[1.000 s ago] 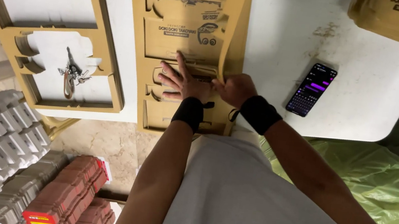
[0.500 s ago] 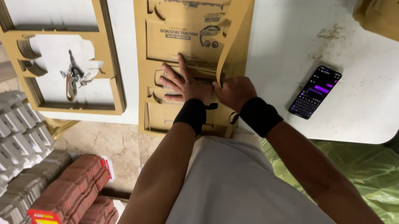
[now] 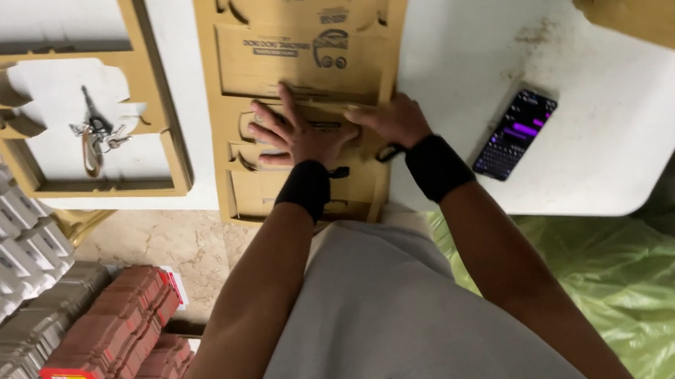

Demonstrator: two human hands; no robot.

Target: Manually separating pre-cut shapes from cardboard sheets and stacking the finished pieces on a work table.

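At the centre of the frame the left hand (image 3: 302,131) lies flat with fingers spread, gripping nothing, on a brown die-cut cardboard sheet with printed box blanks (image 3: 302,63) that rests on the white table (image 3: 477,52). The right hand (image 3: 390,120) (black wristband behind it) presses open-palmed on the same sheet just beside the left. A dark smartphone with a lit screen (image 3: 515,135) lies right of centre, and an emptied cardboard frame (image 3: 50,65) with a metal key bunch (image 3: 96,132) sits at the left.
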